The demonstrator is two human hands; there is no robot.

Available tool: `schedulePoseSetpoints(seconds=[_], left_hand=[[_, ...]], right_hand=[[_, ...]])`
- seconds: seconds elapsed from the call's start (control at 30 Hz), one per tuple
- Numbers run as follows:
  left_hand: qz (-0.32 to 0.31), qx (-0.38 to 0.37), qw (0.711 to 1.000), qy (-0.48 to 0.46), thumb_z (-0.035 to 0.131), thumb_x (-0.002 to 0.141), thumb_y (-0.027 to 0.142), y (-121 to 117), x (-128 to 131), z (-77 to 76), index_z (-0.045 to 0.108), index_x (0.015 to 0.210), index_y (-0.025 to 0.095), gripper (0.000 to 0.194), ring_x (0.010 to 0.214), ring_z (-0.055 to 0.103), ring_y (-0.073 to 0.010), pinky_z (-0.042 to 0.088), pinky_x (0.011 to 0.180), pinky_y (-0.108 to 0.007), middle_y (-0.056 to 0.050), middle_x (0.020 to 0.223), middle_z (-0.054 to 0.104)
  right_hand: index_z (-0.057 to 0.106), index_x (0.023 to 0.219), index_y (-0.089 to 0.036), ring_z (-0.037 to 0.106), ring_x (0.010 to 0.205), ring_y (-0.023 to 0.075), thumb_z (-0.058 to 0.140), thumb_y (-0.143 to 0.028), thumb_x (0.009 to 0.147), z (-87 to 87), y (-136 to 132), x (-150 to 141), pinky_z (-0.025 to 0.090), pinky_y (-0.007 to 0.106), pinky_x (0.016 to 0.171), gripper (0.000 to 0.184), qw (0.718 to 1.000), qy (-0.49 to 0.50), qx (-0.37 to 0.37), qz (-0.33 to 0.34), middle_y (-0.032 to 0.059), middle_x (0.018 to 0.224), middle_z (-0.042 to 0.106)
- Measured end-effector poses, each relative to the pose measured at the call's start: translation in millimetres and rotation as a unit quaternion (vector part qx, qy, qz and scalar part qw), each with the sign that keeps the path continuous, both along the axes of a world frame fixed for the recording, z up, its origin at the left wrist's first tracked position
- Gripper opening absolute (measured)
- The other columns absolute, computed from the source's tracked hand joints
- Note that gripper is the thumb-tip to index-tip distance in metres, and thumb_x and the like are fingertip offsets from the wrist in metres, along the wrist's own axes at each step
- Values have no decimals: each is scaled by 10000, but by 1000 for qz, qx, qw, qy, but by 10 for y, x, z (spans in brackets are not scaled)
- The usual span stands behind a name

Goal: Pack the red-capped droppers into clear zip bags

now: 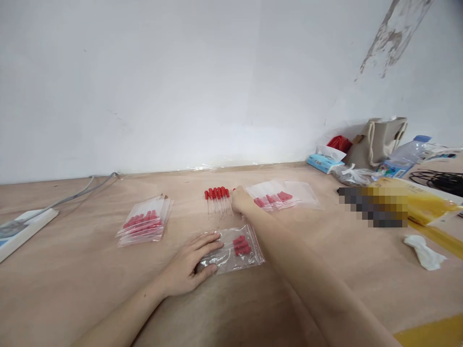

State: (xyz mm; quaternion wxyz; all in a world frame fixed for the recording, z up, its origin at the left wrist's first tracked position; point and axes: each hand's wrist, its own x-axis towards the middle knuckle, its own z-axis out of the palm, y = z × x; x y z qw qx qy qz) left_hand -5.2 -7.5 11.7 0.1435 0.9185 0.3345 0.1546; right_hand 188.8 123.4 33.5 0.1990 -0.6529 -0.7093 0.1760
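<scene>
My left hand (191, 262) lies with fingers spread on the left part of a clear zip bag (222, 262), which holds several red rubber bulbs (241, 246). Farther back, a row of glass droppers (219, 197) with red bulbs and thin clear stems lies on the table. My right hand (241, 200) reaches past the bag to the right end of this row. Its fingers are pinched together on a dropper, whose red bulb just shows at the fingertips; the hand hides the rest. Beside it on the right lie overlapping zip bags (277, 197) with red bulbs inside.
A stack of filled zip bags (144, 221) lies at the left, near a white power strip (29, 231) with a grey cable. At the right are a blue tissue pack (321, 163), a cloth bag (378, 140), a plastic bottle (407, 154), a yellow package (427, 197) and a crumpled tissue (425, 253).
</scene>
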Motion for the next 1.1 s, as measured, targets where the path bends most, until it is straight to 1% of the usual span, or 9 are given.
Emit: schedulePoseSetpoints(seconds=[0.1, 0.17, 0.23, 0.3, 0.4, 0.47, 0.8, 1.0, 1.1], left_hand=[[3, -7, 1000, 1, 473, 864, 337, -2, -8, -1, 422, 1283, 270, 428, 1251, 350, -241, 321, 1022, -426, -44, 1369, 382], [5, -11, 1000, 1, 474, 864, 347, 0, -14, -3, 427, 1281, 282, 424, 1252, 350, -241, 329, 1019, -423, -37, 1371, 379], [5, -14, 1000, 1, 474, 864, 355, 4, -18, -4, 433, 1277, 293, 419, 1255, 346, -241, 329, 1019, -422, -29, 1373, 376], [4, -17, 1000, 2, 473, 865, 357, 8, -20, -4, 435, 1275, 300, 416, 1257, 342, -241, 328, 1019, -423, -22, 1376, 373], [5, -20, 1000, 14, 463, 870, 362, 15, -21, -5, 428, 1280, 304, 416, 1258, 339, -244, 328, 1017, -431, -20, 1381, 364], [6, -22, 999, 23, 453, 875, 367, 20, -22, -8, 417, 1287, 303, 419, 1261, 334, -242, 323, 1019, -433, -21, 1387, 353], [7, -16, 999, 27, 442, 881, 368, 14, -28, -22, 404, 1296, 295, 423, 1272, 312, -238, 310, 1030, -425, -19, 1394, 342], [9, -7, 999, 35, 431, 886, 370, 6, -29, -27, 393, 1301, 294, 423, 1280, 298, -231, 301, 1034, -424, -15, 1405, 321], [9, -6, 999, 37, 425, 888, 375, 5, -26, -23, 367, 1314, 296, 436, 1281, 296, -227, 294, 1038, -423, -14, 1403, 324]], right_hand=[[337, 1228, -43, 610, 804, 239, 515, -123, 712, 55, -114, 205, 462, 316, 687, 552, 999, 26, 11, -31, 186, 910, 613], [192, 1298, -75, 605, 670, 181, 428, -158, 765, 36, -286, 439, 471, 278, 601, 588, 996, 78, 29, -33, 88, 785, 623], [68, 1321, -130, 544, 477, 132, 375, -193, 782, -54, -514, 682, 449, 236, 471, 623, 961, 271, 53, -26, -38, 595, 550], [10, 1311, -158, 479, 369, 110, 394, -259, 775, -195, -743, 867, 421, 213, 391, 667, 910, 407, 56, -46, -105, 505, 464], [129, 1242, -210, 529, 423, 107, 524, -298, 698, -401, -978, 972, 467, 223, 408, 677, 856, 499, 99, -95, -104, 578, 476], [193, 1172, -230, 566, 476, 115, 583, -282, 653, -487, -1041, 953, 506, 250, 455, 651, 836, 522, 124, -114, -94, 631, 493], [230, 945, -266, 626, 594, 152, 645, -360, 665, -526, -1092, 726, 538, 307, 562, 510, 799, 594, 88, -45, -72, 699, 529], [249, 955, -251, 599, 541, 129, 625, -400, 704, -539, -1170, 722, 503, 266, 517, 477, 827, 558, 71, -10, -81, 645, 524], [274, 947, -249, 584, 521, 122, 642, -409, 687, -543, -1185, 760, 488, 259, 494, 478, 826, 559, 70, -17, -87, 637, 511]])
